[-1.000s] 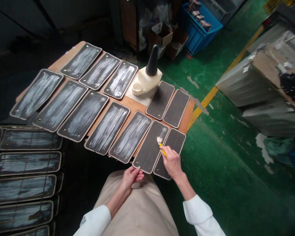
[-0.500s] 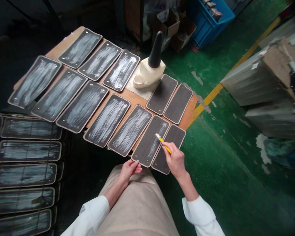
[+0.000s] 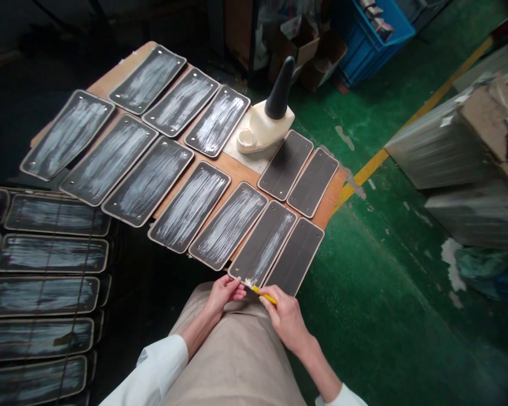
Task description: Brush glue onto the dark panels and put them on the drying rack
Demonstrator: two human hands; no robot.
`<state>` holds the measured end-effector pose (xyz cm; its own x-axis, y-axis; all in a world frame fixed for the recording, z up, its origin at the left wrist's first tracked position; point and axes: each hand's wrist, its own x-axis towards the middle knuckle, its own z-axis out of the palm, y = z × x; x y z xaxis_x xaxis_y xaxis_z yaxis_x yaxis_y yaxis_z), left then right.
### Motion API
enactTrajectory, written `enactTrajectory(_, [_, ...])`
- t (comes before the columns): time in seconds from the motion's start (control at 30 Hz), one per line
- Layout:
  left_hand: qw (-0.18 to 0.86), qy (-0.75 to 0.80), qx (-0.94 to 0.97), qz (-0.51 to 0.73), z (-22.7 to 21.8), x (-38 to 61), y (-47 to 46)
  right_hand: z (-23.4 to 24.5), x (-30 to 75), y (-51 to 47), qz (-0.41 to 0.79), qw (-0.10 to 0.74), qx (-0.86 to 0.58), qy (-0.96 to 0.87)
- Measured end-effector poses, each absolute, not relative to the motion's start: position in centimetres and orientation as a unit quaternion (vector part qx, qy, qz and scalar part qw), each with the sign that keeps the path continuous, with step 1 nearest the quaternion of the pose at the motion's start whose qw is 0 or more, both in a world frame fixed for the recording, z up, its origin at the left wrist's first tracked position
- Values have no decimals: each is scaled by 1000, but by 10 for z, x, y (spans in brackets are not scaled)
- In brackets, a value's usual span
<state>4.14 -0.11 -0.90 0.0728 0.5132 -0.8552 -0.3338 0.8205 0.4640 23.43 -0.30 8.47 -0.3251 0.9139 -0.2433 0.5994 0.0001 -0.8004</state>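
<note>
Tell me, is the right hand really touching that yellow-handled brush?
Touching. The head view shows the right hand gripping the yellow-handled brush, its bristle end sticking out past the fingers.

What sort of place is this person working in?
Probably a workshop or small factory: many matching dark panels, most streaked white, lie in rows on a board; the green floor is worn and carries a yellow line; and a blue crate stands beyond.

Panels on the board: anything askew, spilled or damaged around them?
No spill stands out on the board. The leftmost panel looks slightly warped: its right edge bows, with a dark gap beside it. Beyond, the green floor has pale patches, as if worn.
</note>
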Motion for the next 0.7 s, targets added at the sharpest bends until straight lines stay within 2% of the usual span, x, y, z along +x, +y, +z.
enactTrajectory(0.13, [721,623,89,289,-12,40,0,70,257,49,428,258,-578,-645])
enactTrajectory(0.33, [718,627,104,284,-13,39,1,69,281,113,271,307,-609,-680])
enactTrajectory(0.53, [718,629,92,284,-15,40,2,60,276,134,129,208,-609,-754])
enactTrajectory(0.7, [726,621,81,284,-16,38,2,58,249,78,201,129,-553,-798])
